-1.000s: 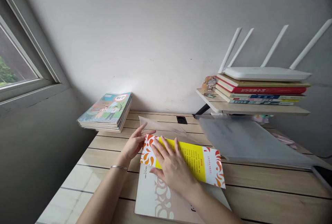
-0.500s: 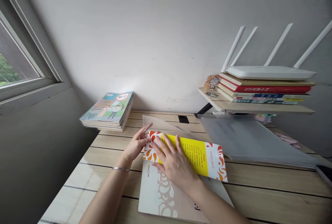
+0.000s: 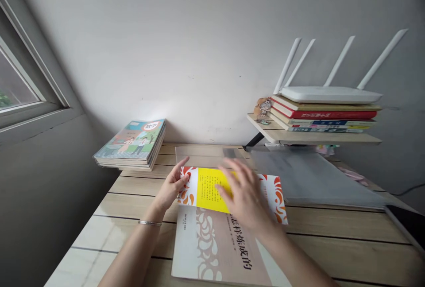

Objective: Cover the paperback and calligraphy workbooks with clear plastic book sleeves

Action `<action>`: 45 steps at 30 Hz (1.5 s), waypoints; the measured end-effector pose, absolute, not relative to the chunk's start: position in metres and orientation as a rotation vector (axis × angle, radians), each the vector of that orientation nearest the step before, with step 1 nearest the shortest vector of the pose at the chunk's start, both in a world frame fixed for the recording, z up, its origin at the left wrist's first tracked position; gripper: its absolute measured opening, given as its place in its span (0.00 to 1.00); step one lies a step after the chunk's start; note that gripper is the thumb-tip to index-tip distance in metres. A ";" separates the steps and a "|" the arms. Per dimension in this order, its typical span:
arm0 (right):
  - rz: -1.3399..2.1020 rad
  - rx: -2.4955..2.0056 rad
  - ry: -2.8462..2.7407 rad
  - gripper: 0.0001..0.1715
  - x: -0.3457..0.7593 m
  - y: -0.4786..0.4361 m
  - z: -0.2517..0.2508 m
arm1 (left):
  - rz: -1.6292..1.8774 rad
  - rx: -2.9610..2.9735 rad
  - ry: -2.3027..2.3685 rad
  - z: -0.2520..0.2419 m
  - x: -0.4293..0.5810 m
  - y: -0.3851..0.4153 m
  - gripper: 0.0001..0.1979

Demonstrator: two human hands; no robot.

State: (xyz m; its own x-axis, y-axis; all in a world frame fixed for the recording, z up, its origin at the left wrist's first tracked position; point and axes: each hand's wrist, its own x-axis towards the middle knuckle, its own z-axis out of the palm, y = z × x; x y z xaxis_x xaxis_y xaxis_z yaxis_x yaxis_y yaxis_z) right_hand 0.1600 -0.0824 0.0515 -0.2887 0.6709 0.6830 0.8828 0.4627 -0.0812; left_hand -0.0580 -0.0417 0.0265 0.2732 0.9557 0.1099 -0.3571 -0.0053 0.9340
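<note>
Head: hands (image 3: 171, 188) (image 3: 245, 194) at printed flap (image 3: 210, 189) over book (image 3: 229, 247)

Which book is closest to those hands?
The pale, swirl-patterned book, lying singly; the others form the left stack and the right stack beneath the white router.

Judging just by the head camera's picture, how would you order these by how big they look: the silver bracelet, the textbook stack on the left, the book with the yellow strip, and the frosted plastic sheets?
1. book
2. frosted plastic sheets
3. textbook stack
4. silver bracelet
</note>
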 end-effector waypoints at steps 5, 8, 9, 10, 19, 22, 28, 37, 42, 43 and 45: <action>0.017 -1.615 -1.507 0.39 0.230 -0.059 0.048 | 1.161 1.097 0.681 0.028 -0.058 -0.042 0.41; 0.736 -1.510 -1.265 0.43 0.256 -0.051 0.037 | 1.138 1.093 0.685 0.026 -0.060 -0.041 0.40; 0.949 -1.424 -1.182 0.42 0.261 -0.049 0.033 | 1.132 1.090 0.691 0.026 -0.061 -0.040 0.39; 1.111 -1.340 -1.107 0.41 0.263 -0.048 0.030 | 1.125 1.086 0.697 0.025 -0.063 -0.040 0.38; 1.496 -1.176 -0.887 0.37 0.263 -0.045 0.027 | 1.091 1.078 0.729 0.027 -0.067 -0.041 0.35; 1.401 -1.109 -0.908 0.34 0.261 -0.046 0.029 | 1.095 1.110 0.710 0.028 -0.066 -0.042 0.33; 1.172 -1.015 -0.891 0.36 0.254 -0.048 0.030 | 1.163 1.185 0.757 0.031 -0.060 -0.042 0.24; 1.353 -1.070 -0.973 0.21 0.264 -0.059 0.028 | 1.305 1.175 0.875 0.035 -0.042 -0.046 0.15; 1.206 -1.113 -0.915 0.20 0.257 -0.056 0.023 | 1.316 1.142 0.921 0.037 -0.039 -0.049 0.16; 1.190 -1.103 -0.895 0.21 0.254 -0.056 0.022 | 1.312 1.138 0.928 0.037 -0.040 -0.049 0.16; 1.177 -1.081 -0.854 0.22 0.249 -0.055 0.022 | 1.315 1.127 0.947 0.037 -0.040 -0.049 0.16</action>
State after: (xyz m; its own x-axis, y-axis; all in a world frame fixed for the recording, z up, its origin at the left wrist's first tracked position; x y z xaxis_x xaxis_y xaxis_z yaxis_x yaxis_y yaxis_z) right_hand 0.2494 -0.0553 0.0216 0.2017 0.9792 -0.0224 -0.2826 0.0363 -0.9586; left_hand -0.0402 -0.0495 0.0369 0.0617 0.9942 0.0884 -0.2314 -0.0719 0.9702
